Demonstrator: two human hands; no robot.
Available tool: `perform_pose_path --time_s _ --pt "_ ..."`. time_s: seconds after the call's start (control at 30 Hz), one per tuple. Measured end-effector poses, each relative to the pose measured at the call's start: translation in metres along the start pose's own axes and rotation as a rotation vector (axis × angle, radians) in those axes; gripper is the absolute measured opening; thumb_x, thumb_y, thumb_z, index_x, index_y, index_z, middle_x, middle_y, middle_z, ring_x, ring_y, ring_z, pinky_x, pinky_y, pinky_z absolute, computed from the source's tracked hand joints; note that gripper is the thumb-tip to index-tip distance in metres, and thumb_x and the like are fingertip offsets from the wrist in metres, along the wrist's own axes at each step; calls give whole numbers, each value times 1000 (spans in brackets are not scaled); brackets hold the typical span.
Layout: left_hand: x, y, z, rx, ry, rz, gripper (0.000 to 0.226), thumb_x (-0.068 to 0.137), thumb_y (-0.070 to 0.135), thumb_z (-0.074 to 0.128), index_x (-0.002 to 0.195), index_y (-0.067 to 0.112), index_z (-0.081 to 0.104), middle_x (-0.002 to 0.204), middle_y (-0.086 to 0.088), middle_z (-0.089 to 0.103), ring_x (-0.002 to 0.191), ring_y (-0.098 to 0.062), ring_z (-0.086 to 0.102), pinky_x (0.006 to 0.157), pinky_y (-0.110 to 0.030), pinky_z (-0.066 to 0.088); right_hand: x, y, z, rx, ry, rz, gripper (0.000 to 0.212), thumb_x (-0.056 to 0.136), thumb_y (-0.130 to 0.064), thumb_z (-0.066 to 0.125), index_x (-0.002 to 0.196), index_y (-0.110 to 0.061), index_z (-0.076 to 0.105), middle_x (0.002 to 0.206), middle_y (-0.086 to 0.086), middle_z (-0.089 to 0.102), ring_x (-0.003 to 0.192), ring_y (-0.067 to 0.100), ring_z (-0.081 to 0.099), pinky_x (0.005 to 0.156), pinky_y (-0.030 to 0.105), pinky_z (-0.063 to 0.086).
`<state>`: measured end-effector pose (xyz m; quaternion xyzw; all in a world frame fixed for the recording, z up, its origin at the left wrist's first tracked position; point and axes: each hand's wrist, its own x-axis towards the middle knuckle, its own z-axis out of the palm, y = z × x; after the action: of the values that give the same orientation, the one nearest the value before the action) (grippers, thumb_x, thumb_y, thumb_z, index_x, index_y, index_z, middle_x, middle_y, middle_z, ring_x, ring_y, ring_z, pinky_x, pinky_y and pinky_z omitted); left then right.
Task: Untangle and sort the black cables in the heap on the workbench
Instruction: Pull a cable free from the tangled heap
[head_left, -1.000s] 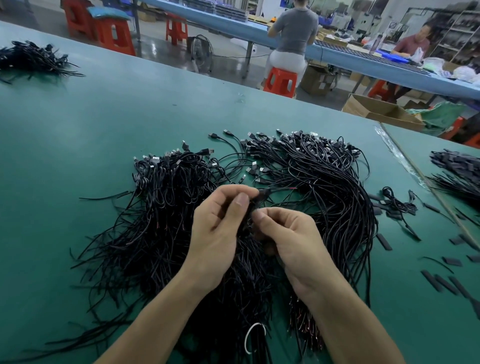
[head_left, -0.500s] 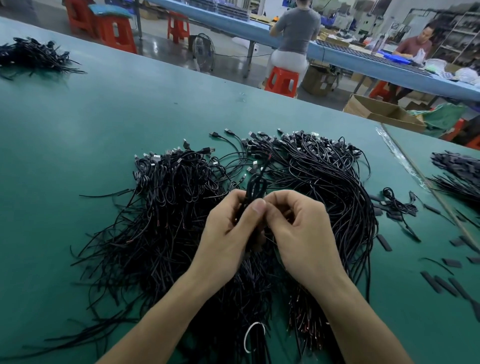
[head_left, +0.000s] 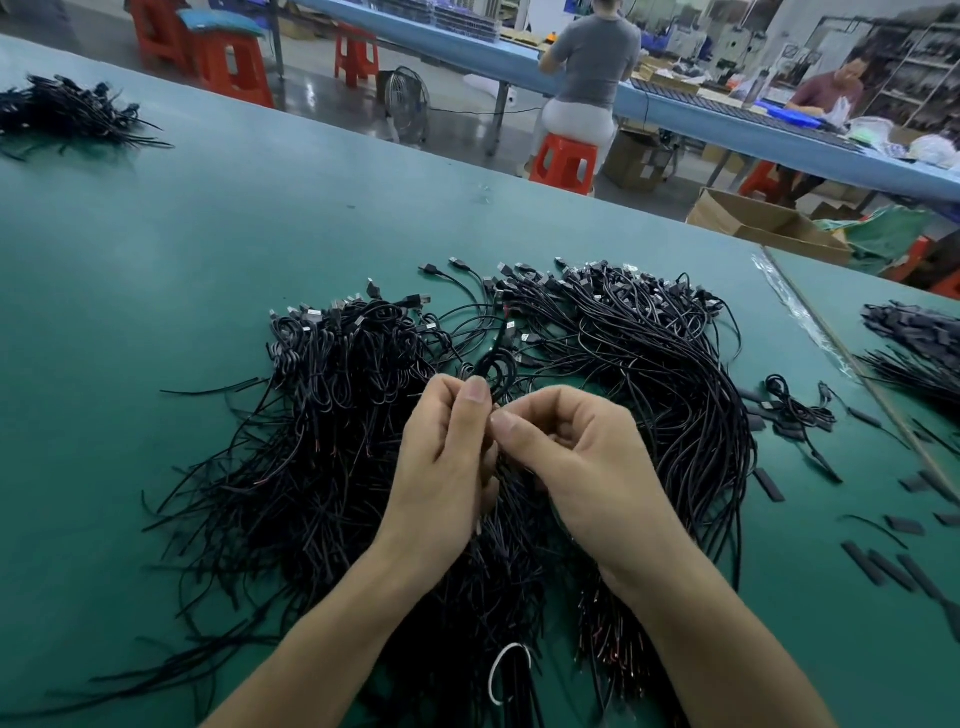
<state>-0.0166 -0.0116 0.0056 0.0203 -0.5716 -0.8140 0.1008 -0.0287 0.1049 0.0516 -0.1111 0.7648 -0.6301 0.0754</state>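
A wide green counter (head_left: 208, 249) carries a large heap of black cables (head_left: 322, 441), spread across its middle with plug ends toward the far side. Over the heap's centre the left hand (head_left: 441, 467) and right hand (head_left: 587, 467) meet, fingers curled, both pinching one small coiled cable (head_left: 496, 364) that loops up just past the thumbs.
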Motion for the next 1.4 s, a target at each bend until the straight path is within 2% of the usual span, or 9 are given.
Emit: perform_pose_path --time_s 0.13,0.23,0.47,0.7,0.9,1.07,1.2,1.3,1.4 --pt "1 2 1 -72 5 -154 30 104 39 45 79 22 47 55 12 43 43 -1 37 39 -17 34 -2 2 -4 -543 83 -371 9 89 -19 73 96 -23 71 87 -14 69 83 5 66 75 20 53" --pt "2 6 1 -162 -31 -228 30 105 33 44 80 17 43 53 11 38 41 -3 31 36 -16 29 0 2 -11 -852 52 -538 14 90 -21 71 104 -18 72 94 -8 67 89 11 63 81 31 54" --pt "5 5 2 -212 -52 -390 33 107 32 41 76 20 40 55 9 33 40 -3 27 33 -15 22 4 5 -15 -1084 16 -623 8 93 -20 66 98 -16 70 92 -3 64 86 20 60 77 40 54" --pt "6 3 1 -234 -70 -482 36 107 34 40 73 21 43 54 8 30 39 -3 23 31 -12 19 5 22 -7 -1151 142 -683 19 100 -23 51 92 -14 66 86 -1 61 80 20 55 69 39 52" --pt "7 -3 1 -191 -103 -382 32 105 31 45 74 22 50 59 4 40 43 -8 32 35 -20 30 6 28 -4 -890 188 -460 18 98 -30 45 90 -20 59 87 -10 57 83 12 52 71 31 50" --pt "9 -10 -4 137 -176 91 12 95 27 55 93 32 66 84 8 61 76 -7 56 68 -22 50 9 26 -10 -437 201 -247 16 99 -19 57 86 -27 61 76 -15 62 69 2 56 61 12 42" --pt "16 -14 -22 685 -22 397 20 90 40 64 108 50 61 87 14 51 78 -2 49 69 -11 41 9 24 -12 -282 168 -192 17 99 -22 58 84 -28 62 65 -17 58 55 1 45 51 25 42" --pt "17 -13 -23 557 -67 291 18 93 32 61 99 48 66 69 4 62 57 -8 57 52 -18 45 8 23 -8 -187 134 -168 17 100 -20 58 84 -24 63 69 -11 60 63 14 50 65 41 50" --pt "16 -5 -18 332 -70 214 39 100 3 53 101 37 72 86 4 75 77 -11 71 67 -18 54 9 24 -6 -163 75 -149 13 99 -16 59 90 -18 68 84 2 70 80 33 62 78 49 55"
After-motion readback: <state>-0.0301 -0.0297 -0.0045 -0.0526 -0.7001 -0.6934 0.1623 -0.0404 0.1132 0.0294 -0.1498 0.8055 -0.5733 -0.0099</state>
